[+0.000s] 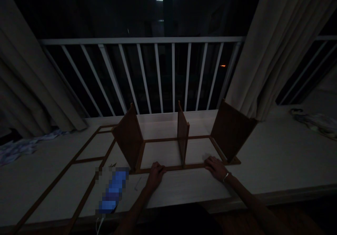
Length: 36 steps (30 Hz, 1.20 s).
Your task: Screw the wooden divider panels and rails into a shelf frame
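A partly built wooden shelf frame (171,168) lies flat on the pale ledge, with three brown boards standing up from it: a left board (129,136), a middle board (182,133) and a right board (233,131). My left hand (157,172) is closed over the near rail, left of the middle board. Further right, my right hand (216,167) has its fingers curled on the same rail near the right board. Its fingertips are partly lost in the dim light.
A second wooden frame (88,160) lies at the left. Between the frames are a blurred-out blue-lit device (113,191) with a white cable (99,224) and a thin L-shaped piece (137,183). White railings (143,40) and curtains (279,45) stand behind. Crumpled cloth (313,122) lies far right.
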Motion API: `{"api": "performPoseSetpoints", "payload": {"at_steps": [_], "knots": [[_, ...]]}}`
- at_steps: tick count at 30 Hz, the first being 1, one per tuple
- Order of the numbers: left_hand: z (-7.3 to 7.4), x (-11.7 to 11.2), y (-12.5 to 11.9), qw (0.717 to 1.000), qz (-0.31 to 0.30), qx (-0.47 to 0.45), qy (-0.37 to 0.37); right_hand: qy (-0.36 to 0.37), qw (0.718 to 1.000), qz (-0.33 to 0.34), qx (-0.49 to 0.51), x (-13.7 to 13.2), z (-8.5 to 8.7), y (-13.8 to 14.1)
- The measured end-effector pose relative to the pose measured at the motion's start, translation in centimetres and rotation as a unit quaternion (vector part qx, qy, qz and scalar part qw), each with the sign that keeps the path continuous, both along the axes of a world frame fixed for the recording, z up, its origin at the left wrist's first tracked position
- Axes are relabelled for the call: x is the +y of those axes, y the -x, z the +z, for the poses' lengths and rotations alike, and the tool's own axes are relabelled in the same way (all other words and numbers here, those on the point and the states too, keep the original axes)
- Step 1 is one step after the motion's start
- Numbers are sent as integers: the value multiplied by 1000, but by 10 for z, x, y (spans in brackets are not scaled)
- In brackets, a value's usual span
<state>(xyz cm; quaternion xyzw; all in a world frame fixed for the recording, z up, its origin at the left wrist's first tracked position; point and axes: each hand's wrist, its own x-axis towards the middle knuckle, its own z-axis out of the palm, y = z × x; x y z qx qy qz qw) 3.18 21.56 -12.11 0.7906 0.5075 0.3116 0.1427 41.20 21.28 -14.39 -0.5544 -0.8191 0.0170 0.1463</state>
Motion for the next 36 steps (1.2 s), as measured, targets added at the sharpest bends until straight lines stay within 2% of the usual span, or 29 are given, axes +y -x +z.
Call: {"api": "performPoseSetpoints", "payload": {"at_steps": [5, 10, 15, 20, 24, 26, 30, 36], "knots": [[-3, -1, 2, 1000, 0, 21, -19, -16, 999, -49, 16, -6, -6, 4], [-2, -13, 3, 997, -1, 43, -70, -37, 996, -78, -20, -21, -5, 12], [-2, -43, 11, 990, 9, 111, -90, -76, 993, -82, -48, -54, -1, 31], [4, -82, 27, 980, -11, 177, -89, -58, 995, -65, -39, -86, -7, 51], [8, -99, 34, 967, -44, 235, -83, -57, 991, -121, -4, -91, -9, 59], [9, -101, 36, 962, -57, 257, -77, -65, 988, -140, 10, -91, -8, 61], [10, -98, 35, 958, -56, 274, -67, -89, 987, -135, 16, -89, -8, 61], [6, -92, 37, 958, -55, 270, -73, -118, 983, -134, 33, -78, -22, 57]]}}
